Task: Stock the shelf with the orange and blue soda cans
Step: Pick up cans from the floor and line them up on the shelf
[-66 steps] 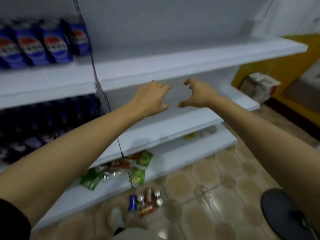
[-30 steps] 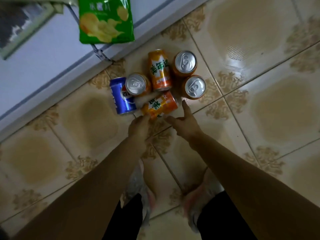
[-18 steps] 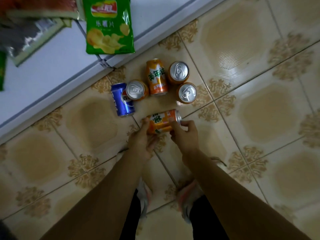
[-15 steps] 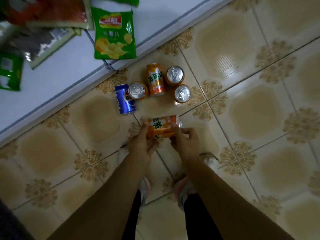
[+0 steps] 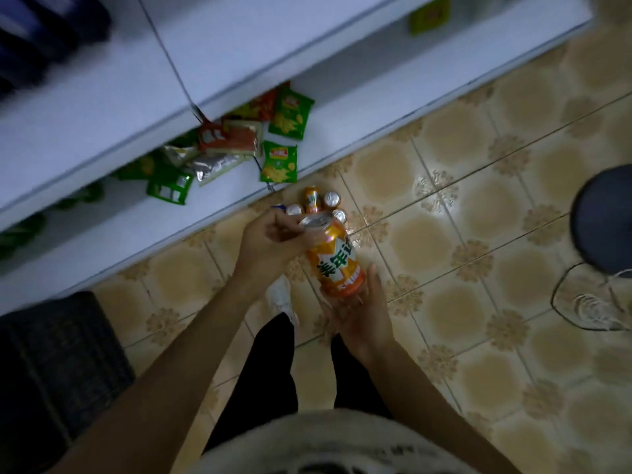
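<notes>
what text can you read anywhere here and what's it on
"美年达": large white characters on the orange can held between the left hand and right hand.
Green chip bags on the bottom shelf: red logo, print too blurred to read.
Cans on the floor: too small to read.

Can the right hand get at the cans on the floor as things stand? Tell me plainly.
Probably not yet. The right hand props the base of the orange can, which the left hand grips near the top; the floor cans lie beyond them.
</notes>
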